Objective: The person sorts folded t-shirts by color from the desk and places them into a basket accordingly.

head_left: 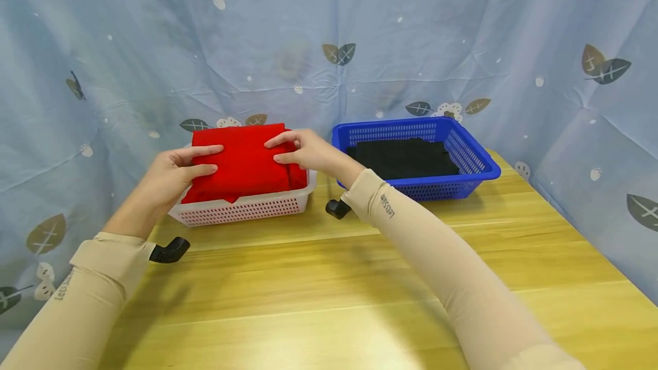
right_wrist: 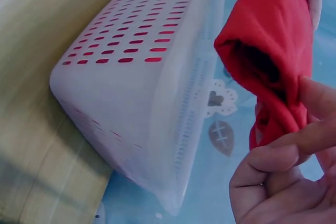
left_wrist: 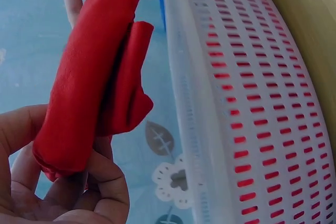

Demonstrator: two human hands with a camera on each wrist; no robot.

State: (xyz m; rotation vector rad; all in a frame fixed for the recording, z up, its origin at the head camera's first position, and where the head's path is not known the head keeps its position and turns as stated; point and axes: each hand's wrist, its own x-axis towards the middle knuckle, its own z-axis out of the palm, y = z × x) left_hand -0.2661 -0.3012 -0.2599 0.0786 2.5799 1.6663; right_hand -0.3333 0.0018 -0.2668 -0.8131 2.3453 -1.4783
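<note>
A folded red cloth (head_left: 244,159) is held over the white basket (head_left: 244,212). My left hand (head_left: 165,180) grips its left end, thumb and fingers on opposite faces in the left wrist view. At the right end, my right hand (head_left: 315,154) pinches the folded layers between thumb and fingers. Both wrist views show the cloth (left_wrist: 79,87) raised above the basket's rim, with a loose fold hanging beneath it. More red shows through the slots of the basket wall (right_wrist: 123,95). What lies inside is hidden from above by the held cloth.
To the right stands a blue basket (head_left: 475,179) with folded black cloth (head_left: 403,159) inside. Both baskets are on a wooden table (head_left: 288,301) near a patterned blue curtain (head_left: 288,44). A black wrist piece (head_left: 172,250) juts out beside the left cuff.
</note>
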